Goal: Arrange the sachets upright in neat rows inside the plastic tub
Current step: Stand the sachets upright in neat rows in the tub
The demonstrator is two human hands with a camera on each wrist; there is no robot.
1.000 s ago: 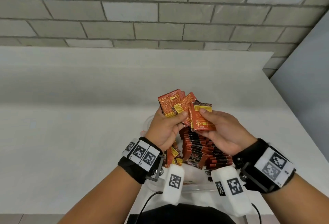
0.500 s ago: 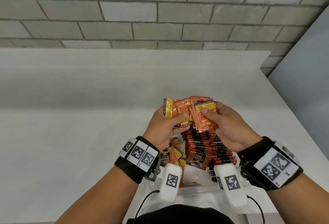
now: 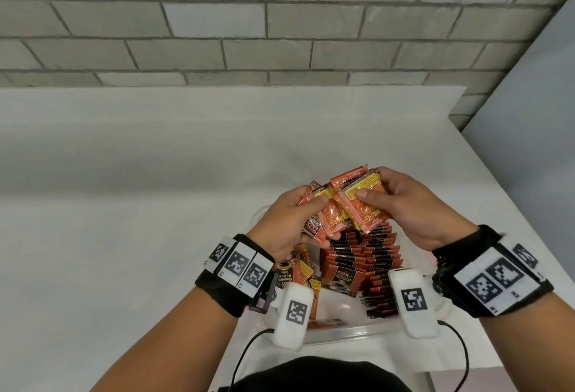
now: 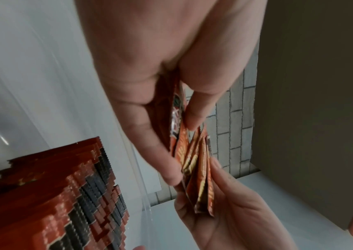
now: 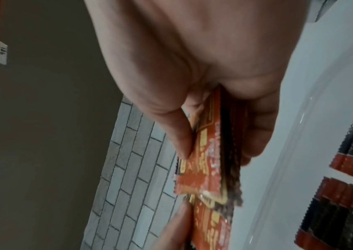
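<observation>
Both hands hold a bunch of orange sachets point(image 3: 345, 205) above a clear plastic tub point(image 3: 342, 334). My left hand point(image 3: 292, 220) grips the bunch's left side between thumb and fingers. At its right side my right hand point(image 3: 401, 205) pinches the front sachets, thumb on a yellow label. Inside the tub, rows of red-and-black sachets point(image 3: 364, 261) stand upright, and a few loose sachets point(image 3: 298, 273) lie at the left. The left wrist view shows the fanned sachets point(image 4: 195, 162) edge-on between both hands, beside the standing rows point(image 4: 64, 194). In the right wrist view the held sachets point(image 5: 212, 160) sit between thumb and fingers.
The tub sits on a white table point(image 3: 124, 205) near its front edge, partly hidden by my wrists and their white camera units point(image 3: 294, 314). A grey brick wall point(image 3: 249, 18) runs behind the table. A grey panel point(image 3: 535, 142) stands at the right.
The bunch of sachets has come lower, closer to the rows in the tub, and my right hand has moved in to pinch it together with the left.
</observation>
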